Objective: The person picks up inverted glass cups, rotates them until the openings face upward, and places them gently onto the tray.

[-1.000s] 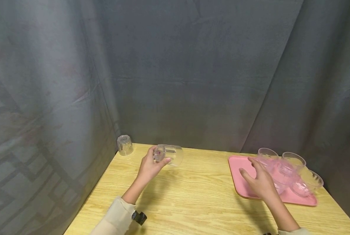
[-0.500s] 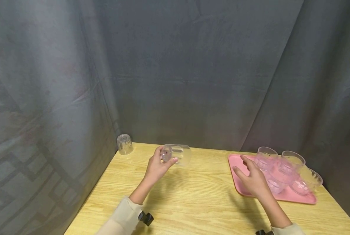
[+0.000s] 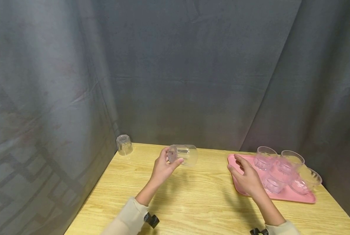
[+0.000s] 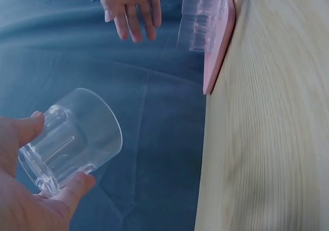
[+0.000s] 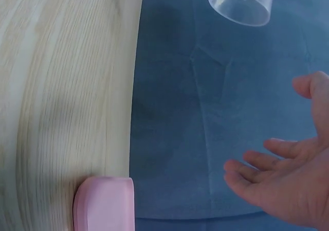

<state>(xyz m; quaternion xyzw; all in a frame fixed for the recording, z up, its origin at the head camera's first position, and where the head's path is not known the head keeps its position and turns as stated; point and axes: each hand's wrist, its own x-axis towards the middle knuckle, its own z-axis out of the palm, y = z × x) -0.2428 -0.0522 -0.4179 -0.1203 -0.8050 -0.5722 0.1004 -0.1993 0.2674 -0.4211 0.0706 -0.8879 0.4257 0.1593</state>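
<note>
Two pale sleeves (image 3: 128, 213) come in nearest, one on each forearm, each with a black device (image 3: 153, 221) at the wrist. The left forearm slants forward and inward, and the left hand (image 3: 162, 168) is closed round the base end of one clear cup (image 3: 187, 155), thumb on the near side. That cup lies sideways in the grip, raised above one wood-grain table (image 3: 192, 202), its mouth turned toward the right hand (image 3: 246, 178). The right hand, well apart to the right of the grip, holds nothing; its palm faces the cup, fingers loosely extended and thumb spread away from them. Below and beyond the right hand, farther right of the grip, is one pink tray (image 3: 294, 197). Four clear cups on the tray (image 3: 266, 159) can be made out, mouths up, their see-through walls overlapping in the head view. Left of the grip and a little beyond it, one more cup (image 3: 124, 145) stands upside down at the table's far left corner. Farthest back, behind everything, hangs a grey curtain (image 3: 181, 81).
</note>
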